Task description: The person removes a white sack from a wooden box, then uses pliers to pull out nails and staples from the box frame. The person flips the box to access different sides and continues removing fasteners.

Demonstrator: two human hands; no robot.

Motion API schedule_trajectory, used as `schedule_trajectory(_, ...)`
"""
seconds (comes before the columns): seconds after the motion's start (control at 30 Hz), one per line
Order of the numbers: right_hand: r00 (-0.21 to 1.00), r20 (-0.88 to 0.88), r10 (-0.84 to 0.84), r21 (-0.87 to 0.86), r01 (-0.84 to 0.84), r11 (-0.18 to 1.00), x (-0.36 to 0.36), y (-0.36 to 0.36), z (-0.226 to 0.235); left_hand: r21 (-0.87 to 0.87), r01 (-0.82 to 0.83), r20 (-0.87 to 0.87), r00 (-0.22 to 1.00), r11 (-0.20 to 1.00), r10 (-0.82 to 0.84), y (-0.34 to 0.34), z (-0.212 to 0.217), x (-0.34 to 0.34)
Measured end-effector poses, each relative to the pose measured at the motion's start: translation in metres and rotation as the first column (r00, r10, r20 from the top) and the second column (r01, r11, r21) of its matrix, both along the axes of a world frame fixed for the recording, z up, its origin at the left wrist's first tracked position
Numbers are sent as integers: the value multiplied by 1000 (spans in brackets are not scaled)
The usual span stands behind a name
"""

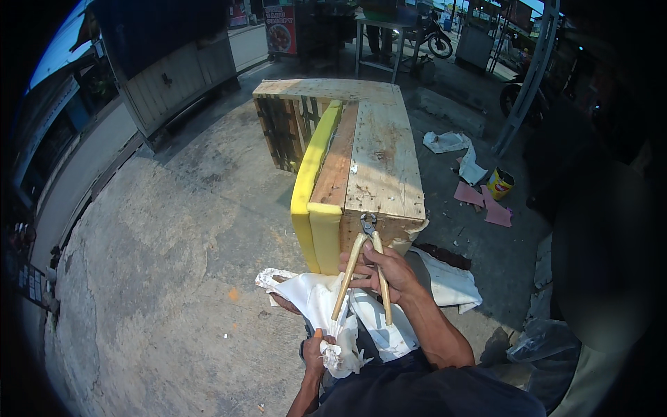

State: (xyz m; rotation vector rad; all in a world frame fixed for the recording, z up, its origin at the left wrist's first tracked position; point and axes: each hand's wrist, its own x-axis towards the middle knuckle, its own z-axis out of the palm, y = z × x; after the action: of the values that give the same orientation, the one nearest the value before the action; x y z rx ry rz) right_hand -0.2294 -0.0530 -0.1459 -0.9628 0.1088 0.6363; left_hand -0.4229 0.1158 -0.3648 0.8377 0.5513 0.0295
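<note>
My right hand (pixel 390 270) is closed on a pair of end-cutting pincers (pixel 382 272) with long tan handles. The handles are spread apart, and the dark metal jaws are at the top edge of a wooden furniture frame (pixel 383 156). Lower down, my left hand (pixel 315 354) grips a bunched white cloth (pixel 340 356). A small orange end (pixel 318 333) of something pokes up by that hand; the rest of it is hidden. Yellow foam padding (pixel 316 160) runs along the frame's left side. White fabric (pixel 306 288) lies loosely below the frame, in front of me.
Crumpled white material (pixel 455 147), pink scraps (pixel 495 210) and a yellow can (pixel 500 183) lie to the right of the frame. Clear plastic (pixel 545 340) is at the lower right. A metal post (pixel 531 83) stands behind, and a motorcycle (pixel 439 43) farther back.
</note>
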Motion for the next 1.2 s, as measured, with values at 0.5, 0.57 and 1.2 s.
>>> schedule_trajectory(0.5, 989, 145, 28, -368, 28, 929, 6, -4, -13, 74, 62, -54, 997, 995, -58, 4, 3, 2)
schedule_trajectory(0.57, 993, 121, 16, -321, 24, 947, 5, 0, -3, 64, 46, -45, 998, 997, -43, 3, 3, 3)
schedule_trajectory(1.2, 870, 468, 152, -879, 442, 176, -55, -194, -130, 598, 370, -278, 928, 711, -249, 16, 19, 32)
